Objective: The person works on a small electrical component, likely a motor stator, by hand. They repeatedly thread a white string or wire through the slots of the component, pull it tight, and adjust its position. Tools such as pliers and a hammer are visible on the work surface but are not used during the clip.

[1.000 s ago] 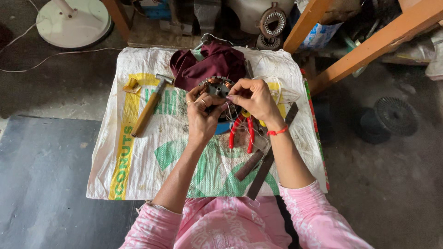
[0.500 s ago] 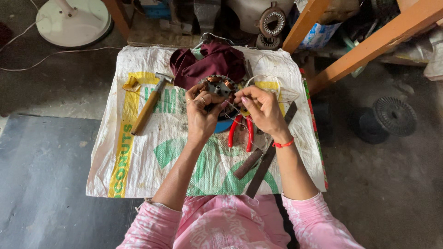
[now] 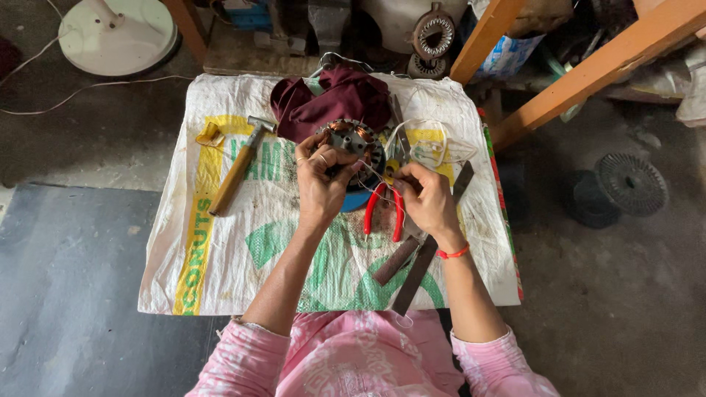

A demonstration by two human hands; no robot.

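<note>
L to R from the grip: well off to the L of it on the woven sack [image 3: 220, 272] lies a hammer [image 3: 237, 167], wooden handle running down-left, head up near the maroon cloth [image 3: 331, 99] that sits just beyond the grip. L hand [image 3: 320, 184] is closed round a motor stator [image 3: 353, 141] – fingers curled over its near rim, thumb pressed on top – held up off the sack, copper windings showing inside the ring. Stator's open face looks tilted up toward the camera; it's round, so no real long axis, bore axis pointing roughly up and slightly away as far as I can tell. Just R of the grip and under it, red-handled pliers [image 3: 382, 213], handles pointing toward the person. R hand [image 3: 430, 202] is pinched shut on a thin wire [image 3: 375, 176] that runs taut-ish from the fingertips up-left to the stator – wire's long axis goes diagonal, R hand to winding. Below R hand, two flat dark metal bars [image 3: 412, 261] lie diagonal; beyond it a loop of clear tubing [image 3: 434, 143]. Step in hand, by my read: drawing a wire lead out of / through the winding. Next move prob. needs steady tension w/o kinking, stator kept from rotating in the L grip.
</note>
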